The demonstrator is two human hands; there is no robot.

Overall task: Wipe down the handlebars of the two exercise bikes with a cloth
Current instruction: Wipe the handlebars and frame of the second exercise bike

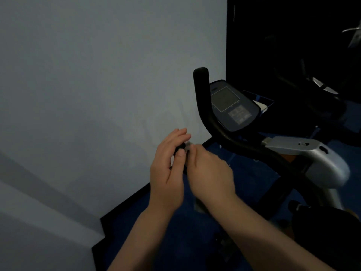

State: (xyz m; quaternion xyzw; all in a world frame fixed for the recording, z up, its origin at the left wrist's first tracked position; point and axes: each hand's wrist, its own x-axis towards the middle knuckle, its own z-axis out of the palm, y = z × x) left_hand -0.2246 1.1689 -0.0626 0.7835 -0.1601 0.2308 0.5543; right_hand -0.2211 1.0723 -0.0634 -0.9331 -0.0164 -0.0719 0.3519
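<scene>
Pinching at something small and dark between them, the left hand [168, 163] and right hand [209, 173] meet in front of the wall [97, 85], well short of the bike. The left hand is half curled with its thumb pressed on the dark item; the right hand's fingertips close on a pale scrap [188, 146] beside it, possibly a cloth or wipe being drawn from a small pack, though blur and dim light leave that unsure. This looks like the preparation step, with wiping not yet begun. Next, the cloth would need to be freed, spread over the palm and carried right to the handlebar [213, 122], a matte black tube that curves up to a rounded, padded-looking end. Behind it sits a dark console [232, 106] with a grey flat screen, above a smooth silver frame housing [322, 163] and blue carpeted floor [244, 182].
</scene>
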